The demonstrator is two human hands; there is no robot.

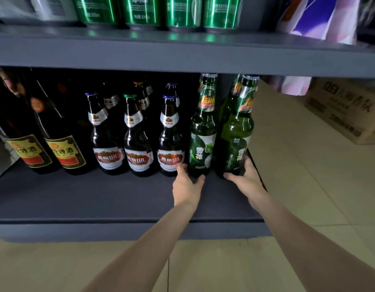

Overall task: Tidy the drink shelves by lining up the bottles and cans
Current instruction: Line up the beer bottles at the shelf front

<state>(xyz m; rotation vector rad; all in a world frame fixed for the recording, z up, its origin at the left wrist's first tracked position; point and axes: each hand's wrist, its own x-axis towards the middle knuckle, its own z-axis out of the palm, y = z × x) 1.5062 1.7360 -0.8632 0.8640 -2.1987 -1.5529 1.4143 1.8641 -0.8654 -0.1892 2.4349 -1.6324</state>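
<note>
— Green glass is what I'm on right now: two green bottles at the right end of the lower shelf (98, 194). My left hand (187, 184) cups the base of the left green bottle (202, 131), thumb at one side of the foot and fingers at the other. My right hand (244, 178) wraps the bottom of the right green bottle (237, 133), fingers curled round it at the shelf's right edge.

— Which step do you reckon that is?

— Lining up the front row, I'd say. The brown bottles (138, 140) to the left already stand in a fairly even line, and these two greens sit about level with them, with a gap between the pair.

— How do they stand?

— Both upright, long axis vertical, caps up just under the upper shelf (182, 53), labels facing me. The right one's label is turned a little to the right. Another green bottle stands behind it.

— And next?

— Probably slide them along the shelf, bases flat, to close the gap and square the labels. The right one is close to the edge, so I'd ease it left, not out.

— The cans (140, 11)?

— Up top, untouched by me now.
</note>
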